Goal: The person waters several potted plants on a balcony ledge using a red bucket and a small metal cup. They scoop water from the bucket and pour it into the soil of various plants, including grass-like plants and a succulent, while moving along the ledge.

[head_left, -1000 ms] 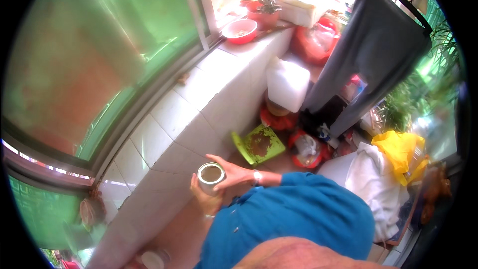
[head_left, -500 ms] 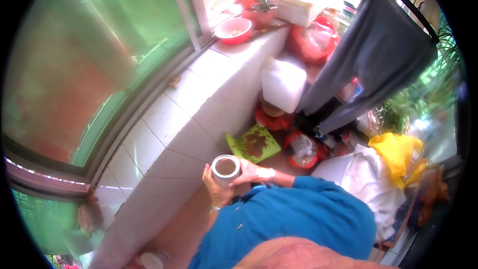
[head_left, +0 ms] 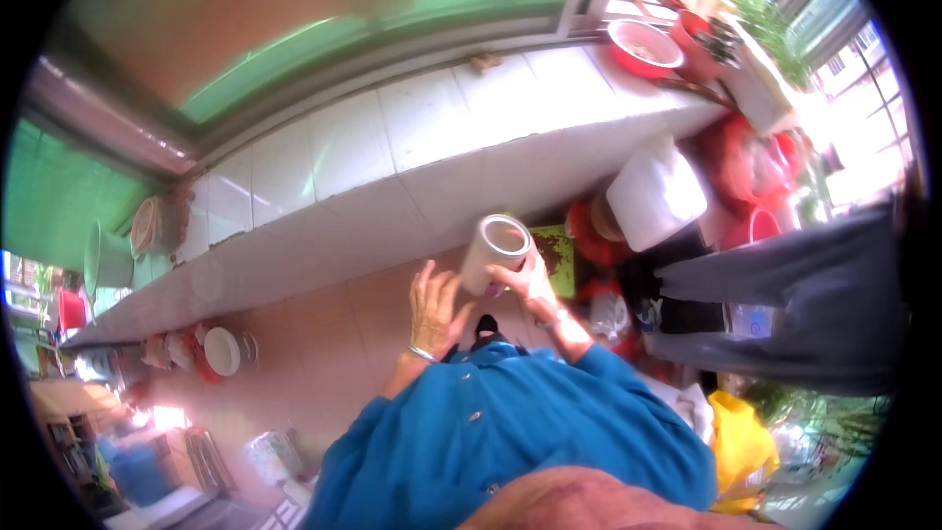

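Note:
A pale, cylindrical canister (head_left: pixel 488 260) with a white ring-shaped rim is held in front of my body, its top tilted up toward me. Whether the brownish circle inside the rim is a lid or an opening, I cannot tell. My right hand (head_left: pixel 531 285) grips it from the right side, fingers wrapped around its lower part. Just left of the canister, my left hand (head_left: pixel 435 310) is apart from it with fingers spread, holding nothing. A bracelet circles the left wrist.
A white-tiled ledge (head_left: pixel 422 123) runs along the window, with a red-and-white bowl (head_left: pixel 645 49) and a potted plant at its right end. A white jug (head_left: pixel 655 194), red bags and hanging grey trousers (head_left: pixel 785 294) crowd the right. A white bucket (head_left: pixel 222 351) stands on the floor at left.
My left hand has let go of the canister and opened; the right hand keeps hold of it. The view has swung left, showing more of the floor.

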Tool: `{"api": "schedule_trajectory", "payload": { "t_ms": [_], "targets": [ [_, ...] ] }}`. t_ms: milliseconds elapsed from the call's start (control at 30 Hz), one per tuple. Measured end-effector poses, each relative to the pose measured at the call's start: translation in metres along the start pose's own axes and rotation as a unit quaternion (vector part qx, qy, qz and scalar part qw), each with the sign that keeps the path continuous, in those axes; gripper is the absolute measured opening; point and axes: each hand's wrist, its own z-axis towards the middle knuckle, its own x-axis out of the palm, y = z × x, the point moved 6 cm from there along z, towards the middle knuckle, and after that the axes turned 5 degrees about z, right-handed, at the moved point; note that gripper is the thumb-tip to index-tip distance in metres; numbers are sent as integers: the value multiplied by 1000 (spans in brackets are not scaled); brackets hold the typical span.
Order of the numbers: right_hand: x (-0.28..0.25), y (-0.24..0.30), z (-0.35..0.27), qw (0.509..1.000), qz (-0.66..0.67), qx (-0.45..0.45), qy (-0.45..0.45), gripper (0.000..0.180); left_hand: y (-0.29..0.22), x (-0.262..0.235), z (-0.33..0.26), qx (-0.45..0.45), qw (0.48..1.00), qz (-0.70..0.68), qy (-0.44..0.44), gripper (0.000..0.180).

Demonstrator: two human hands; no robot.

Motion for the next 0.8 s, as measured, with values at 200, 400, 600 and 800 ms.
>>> {"api": "schedule_trajectory", "payload": {
  "t_ms": [200,400,600,800],
  "targets": [
    [25,-26,13,994,-11,53,96,80,33,10,-68,-44,995,16,93,37],
    [76,-49,10,982,-35,73,168,80,52,49,-158,-111,937,63,326,35],
    [144,-37,-10,963,-59,84,249,79,79,25,-186,-210,933,43,290,32],
    [229,-69,-11,941,-110,-9,320,80,128,-28,-267,-373,880,80,282,35]
  ]
}}
